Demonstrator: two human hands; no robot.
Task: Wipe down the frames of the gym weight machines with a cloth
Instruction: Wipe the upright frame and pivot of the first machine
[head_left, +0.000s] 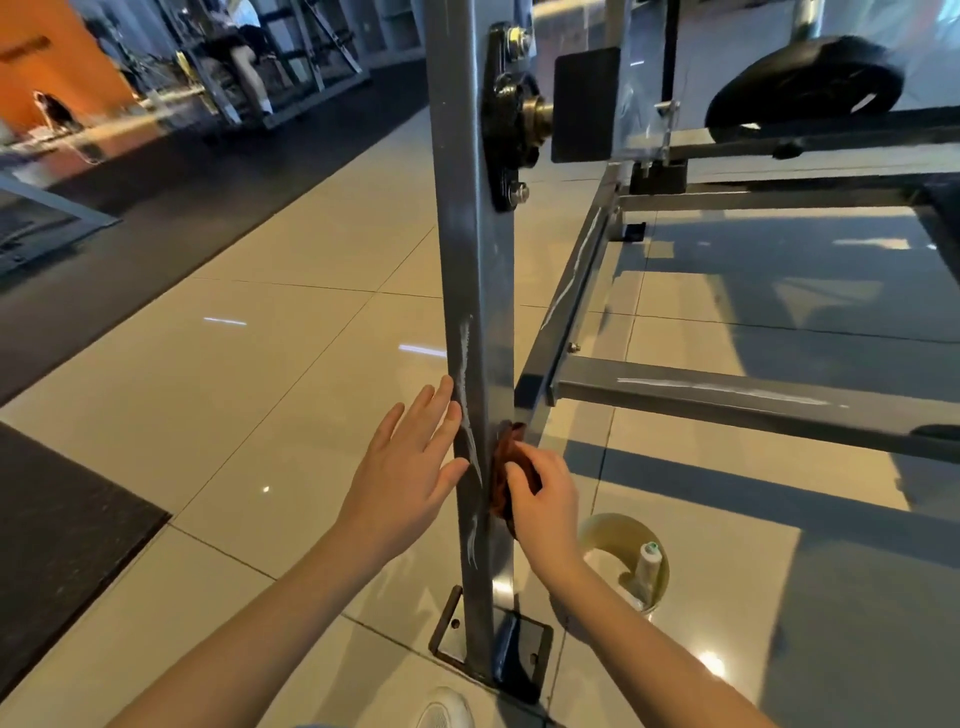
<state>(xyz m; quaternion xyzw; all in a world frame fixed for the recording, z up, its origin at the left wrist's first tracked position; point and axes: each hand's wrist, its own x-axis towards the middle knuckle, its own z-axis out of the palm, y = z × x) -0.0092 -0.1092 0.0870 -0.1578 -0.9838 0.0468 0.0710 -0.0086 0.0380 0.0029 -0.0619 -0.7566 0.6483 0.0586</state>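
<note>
A grey steel post (475, 260) rises from a bolted base plate (524, 644) on glossy cream floor tiles (260, 389) that mirror the ceiling lights. Low on the post's right face, the right hand (543, 499) presses a dark reddish cloth (506, 457), its grip clamped on the bunched fabric. The left hand (402, 467) rests against the post's left face at the same height, fingers straight and spread, its grip apart. White streaks (467, 415) run down the post's front edge between the hands. A crossbar (727, 400), also streaked, joins the frame on the right. Behind the post stands what seems to be a pale tub (613, 535) with a white bottle (648, 558) in it. Black mats (208, 182) cover the floor at left, and an orange wall (57, 67) closes the far corner. A black weight plate (805, 83) sits at upper right.
</note>
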